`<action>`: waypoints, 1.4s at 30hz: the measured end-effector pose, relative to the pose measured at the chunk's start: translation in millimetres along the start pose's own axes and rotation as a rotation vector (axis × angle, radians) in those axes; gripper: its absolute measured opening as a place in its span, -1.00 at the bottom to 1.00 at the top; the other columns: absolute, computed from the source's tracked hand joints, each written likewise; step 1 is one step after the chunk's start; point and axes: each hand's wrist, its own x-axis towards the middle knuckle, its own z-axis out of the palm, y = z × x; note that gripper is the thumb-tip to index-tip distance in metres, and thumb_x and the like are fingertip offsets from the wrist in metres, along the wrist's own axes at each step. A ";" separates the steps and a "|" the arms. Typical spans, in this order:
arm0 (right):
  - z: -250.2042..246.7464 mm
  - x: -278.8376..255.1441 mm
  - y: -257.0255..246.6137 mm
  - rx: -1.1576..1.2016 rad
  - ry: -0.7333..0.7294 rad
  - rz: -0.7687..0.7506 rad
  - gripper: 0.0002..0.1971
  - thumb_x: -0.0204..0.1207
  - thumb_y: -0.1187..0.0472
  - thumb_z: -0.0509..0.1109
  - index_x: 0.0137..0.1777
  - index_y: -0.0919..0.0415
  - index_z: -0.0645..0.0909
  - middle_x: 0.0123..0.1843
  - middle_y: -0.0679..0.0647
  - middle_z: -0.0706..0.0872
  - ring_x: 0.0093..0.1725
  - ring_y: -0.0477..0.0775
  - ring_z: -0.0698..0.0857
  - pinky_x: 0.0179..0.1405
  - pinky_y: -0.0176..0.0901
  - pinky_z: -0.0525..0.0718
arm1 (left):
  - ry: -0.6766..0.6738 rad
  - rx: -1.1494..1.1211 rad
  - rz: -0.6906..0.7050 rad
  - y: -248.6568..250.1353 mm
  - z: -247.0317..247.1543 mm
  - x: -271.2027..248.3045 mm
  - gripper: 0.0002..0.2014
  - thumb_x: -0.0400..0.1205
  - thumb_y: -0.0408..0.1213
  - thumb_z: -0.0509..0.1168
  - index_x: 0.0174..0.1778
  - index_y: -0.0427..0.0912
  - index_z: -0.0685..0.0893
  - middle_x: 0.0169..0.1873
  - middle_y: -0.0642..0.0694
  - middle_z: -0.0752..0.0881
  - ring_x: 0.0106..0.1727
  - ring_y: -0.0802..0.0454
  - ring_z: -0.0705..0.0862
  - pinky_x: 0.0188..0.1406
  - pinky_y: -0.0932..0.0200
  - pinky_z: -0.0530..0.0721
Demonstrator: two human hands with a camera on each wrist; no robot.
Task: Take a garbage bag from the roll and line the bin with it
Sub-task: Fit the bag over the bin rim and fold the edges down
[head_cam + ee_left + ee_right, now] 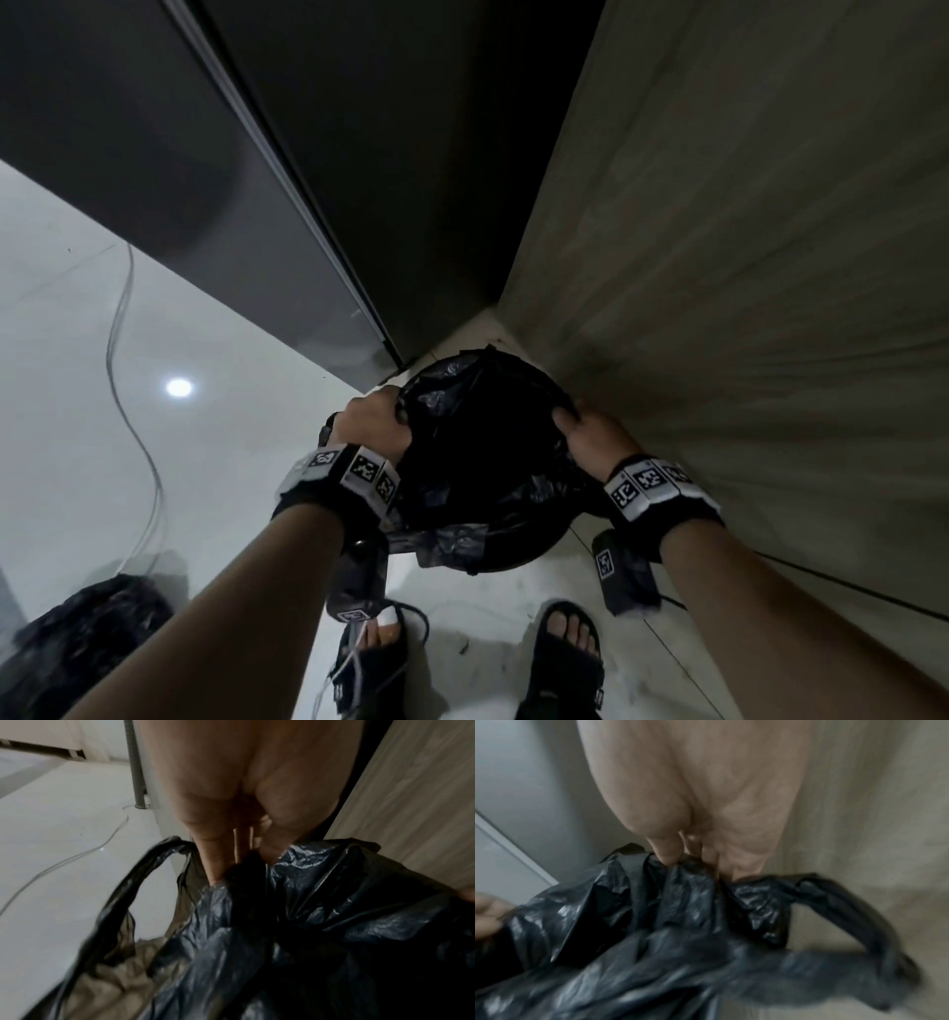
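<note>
Only your head view shows the bin (518, 552); both wrist views show your left hand (377, 424) and right hand (590, 437) curled, pinching the crinkled black bag (477, 442).

1. A glossy pale tiled floor (61, 329) is reflecting a round ceiling light (178, 387); thin grout lines are crossing it.
2. A tall dark grey appliance (154, 169) is standing on the left, its pale edge trim (287, 169) running down to the floor.
3. A wood-grain panel (744, 257) is rising on the right; the two are meeting in a shadowed corner.
4. A thin cable (131, 411) is snaking across the tiles; a crumpled dark heap (77, 637) is lying lower left.
</note>
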 end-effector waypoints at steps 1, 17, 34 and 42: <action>-0.5 5.0 -1.5 0.004 -0.019 0.013 -0.58 0.72 0.08 0.05 0.50 0.22 0.37 0.49 0.32 0.52 0.42 0.34 0.52 0.21 -0.07 0.44 | 0.038 -0.025 -0.005 -1.7 3.5 4.7 -0.67 0.54 -0.30 0.21 0.21 -0.13 0.65 0.04 -0.45 0.72 0.09 -0.48 0.67 0.03 -0.16 0.62; 51.1 -76.2 105.3 -0.427 0.162 -0.483 -0.67 0.25 0.40 0.51 -0.03 0.07 0.62 -0.08 0.09 0.73 -0.24 0.22 0.76 -0.47 -0.09 0.72 | -0.123 0.296 0.825 -69.0 47.8 -98.6 -0.67 0.18 -0.30 0.40 -0.13 0.00 0.65 -0.30 0.02 0.68 -0.32 -0.03 0.71 -0.41 0.26 0.67; 98.8 -32.6 99.0 -0.340 0.043 -0.085 -0.84 0.48 0.22 0.41 -0.03 0.27 0.74 0.00 0.25 0.80 0.15 0.27 0.70 0.23 -0.04 0.51 | -0.510 0.428 0.407 -103.6 93.0 -92.8 -0.71 0.38 -0.12 0.40 0.01 0.22 0.71 0.00 0.09 0.76 0.07 -0.04 0.75 -0.05 0.21 0.65; 37.6 -45.6 72.8 0.769 0.471 0.215 -0.79 0.45 0.39 0.28 -0.08 0.20 0.73 0.00 0.17 0.76 0.13 0.28 0.71 0.18 0.11 0.64 | -0.252 -0.102 -0.246 -70.3 6.6 -27.7 -0.82 0.43 -0.21 0.29 -0.28 -0.16 0.80 -0.35 -0.20 0.85 -0.26 -0.15 0.82 -0.13 0.05 0.79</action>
